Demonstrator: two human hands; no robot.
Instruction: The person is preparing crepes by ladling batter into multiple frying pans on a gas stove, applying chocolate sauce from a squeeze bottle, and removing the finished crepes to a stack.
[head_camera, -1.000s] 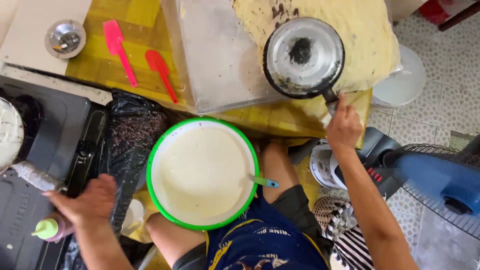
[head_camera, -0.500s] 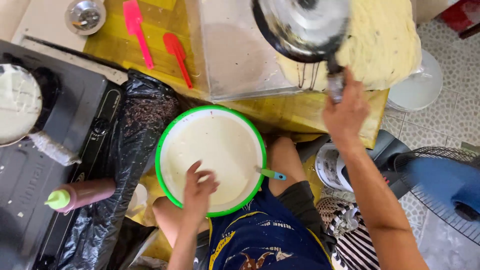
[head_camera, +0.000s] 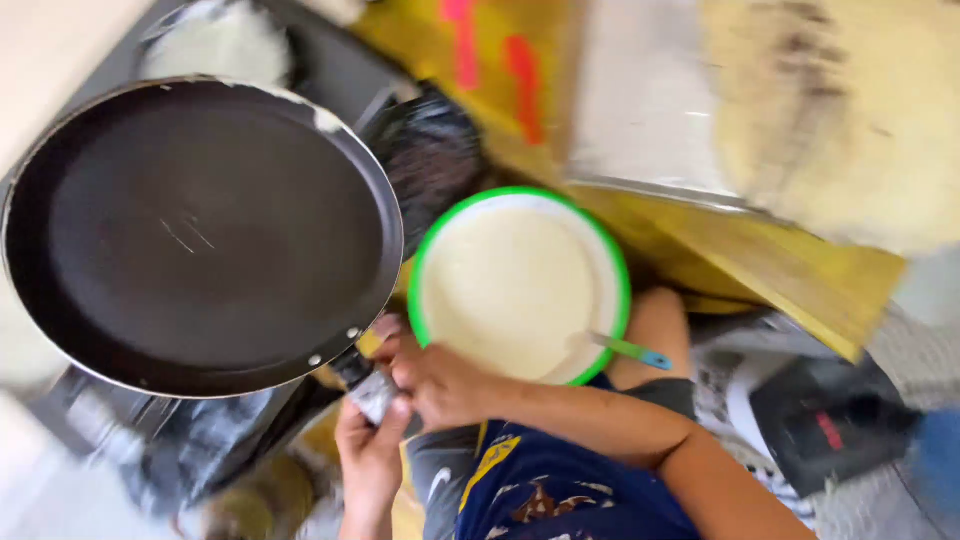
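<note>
A large black non-stick pan (head_camera: 200, 235) is held face up at the left, above the stove, and its cooking surface is bare. My right hand (head_camera: 440, 385) reaches across my body and grips the pan's short handle (head_camera: 368, 388). My left hand (head_camera: 368, 455) comes up from below and holds the same handle from underneath. Just right of the hands, a green-rimmed bowl (head_camera: 622, 270) rests on my lap and holds pale batter. A teal-handled spoon (head_camera: 628, 349) leans in the bowl at its lower right edge.
A yellow table (head_camera: 790, 270) behind the bowl carries two red spatulas (head_camera: 523, 85), a clear tray (head_camera: 650, 100) and a pale heap of cooked sheets (head_camera: 850, 110). A black bag (head_camera: 432, 155) lies beside the stove. Another pan with white batter (head_camera: 235, 45) is at top left.
My right hand swung the pan from over the tray down to the left and turned it face up. My left hand left the bowl and took the handle. The view shifted left.
</note>
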